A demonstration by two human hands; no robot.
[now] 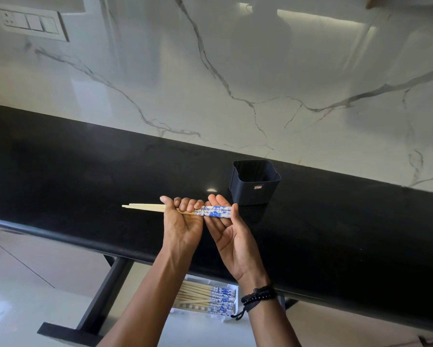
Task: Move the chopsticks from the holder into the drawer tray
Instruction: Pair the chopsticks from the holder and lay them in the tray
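While the left hand (183, 221) is gripping the chopsticks (145, 207) with curled fingers, the right hand (225, 229) is cradling their blue-patterned ends on nearly straight fingers, the dark holder (254, 182) is standing just beyond its fingertips, and the drawer tray (233, 288), bearing further chopsticks (203, 295), is lying below both wrists.

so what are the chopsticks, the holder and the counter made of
Chopsticks: pale bamboo or wood by the bare tan tips, with glossy blue-and-white printed ends. Holder: dark, matte, thin-walled, likely plastic. Counter: polished black stone, probably granite, judging by its sheen.
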